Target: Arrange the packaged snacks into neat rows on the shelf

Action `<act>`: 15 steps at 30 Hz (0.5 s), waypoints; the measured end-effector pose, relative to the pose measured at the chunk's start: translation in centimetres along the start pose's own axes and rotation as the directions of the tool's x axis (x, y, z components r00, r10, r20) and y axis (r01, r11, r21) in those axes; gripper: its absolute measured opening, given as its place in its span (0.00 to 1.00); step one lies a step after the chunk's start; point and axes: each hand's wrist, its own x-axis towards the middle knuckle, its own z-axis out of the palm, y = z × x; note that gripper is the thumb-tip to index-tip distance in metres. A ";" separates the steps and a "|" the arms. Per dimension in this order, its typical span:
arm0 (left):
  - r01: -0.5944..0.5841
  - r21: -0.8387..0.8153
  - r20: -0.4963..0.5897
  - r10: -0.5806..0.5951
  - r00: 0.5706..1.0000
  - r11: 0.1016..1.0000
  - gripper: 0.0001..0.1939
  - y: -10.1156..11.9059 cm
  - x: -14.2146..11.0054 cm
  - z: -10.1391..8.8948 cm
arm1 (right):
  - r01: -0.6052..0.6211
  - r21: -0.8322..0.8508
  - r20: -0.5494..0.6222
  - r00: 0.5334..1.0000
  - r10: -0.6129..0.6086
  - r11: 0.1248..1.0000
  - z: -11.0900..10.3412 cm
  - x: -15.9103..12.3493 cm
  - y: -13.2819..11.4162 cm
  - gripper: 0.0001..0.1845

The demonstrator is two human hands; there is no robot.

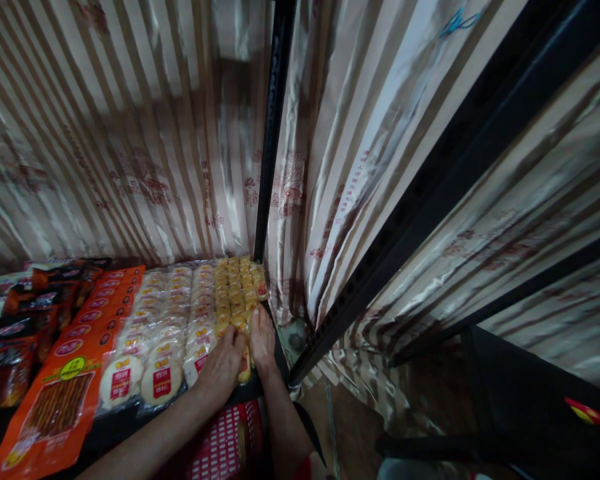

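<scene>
Small yellow snack packets stand in rows at the right end of a dark shelf. My left hand lies against the front packets, its fingers bent and closed over them; part of what it grips is hidden. Along the right side of the same rows rests my right hand, its fingers stretched out and touching the packets. Clear bags of round white crackers with red labels fill the shelf just left of my left hand.
Orange snack bags overlap farther left, beside darker orange-and-black bags. A black shelf post rises behind the packets, and another black post slants at right. Striped curtains hang behind. A red basket sits below the shelf.
</scene>
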 end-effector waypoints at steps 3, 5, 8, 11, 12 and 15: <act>0.006 -0.020 -0.001 -0.006 1.000 1.000 0.20 0.1 -0.1 -0.2 | -0.005 0.009 0.003 1.000 0.005 1.000 -0.1 0.0 0.0 0.32; 0.021 -0.024 0.023 -0.021 1.000 0.999 0.18 0.1 -0.2 -0.4 | -0.014 0.021 0.022 1.000 0.013 1.000 -0.2 0.1 -0.1 0.33; 0.057 -0.021 0.038 -0.056 0.998 0.998 0.16 0.0 -0.2 -0.7 | -0.030 0.040 0.066 0.997 0.028 0.999 -0.6 0.1 -0.3 0.34; 0.080 -0.038 0.030 -0.078 0.996 0.996 0.18 -0.3 -0.3 -0.9 | -0.039 0.044 0.092 0.995 0.035 0.998 -0.9 0.0 -0.6 0.35; 0.081 -0.047 0.030 -0.079 0.996 0.996 0.19 -0.4 -0.3 -1.0 | -0.042 0.037 0.098 0.994 0.038 0.998 -1.0 0.0 -0.7 0.35; 0.081 -0.075 0.036 -0.079 0.996 0.994 0.21 -0.6 -0.4 -1.0 | -0.017 -0.007 0.101 0.995 0.017 1.000 -1.1 0.0 -0.8 0.35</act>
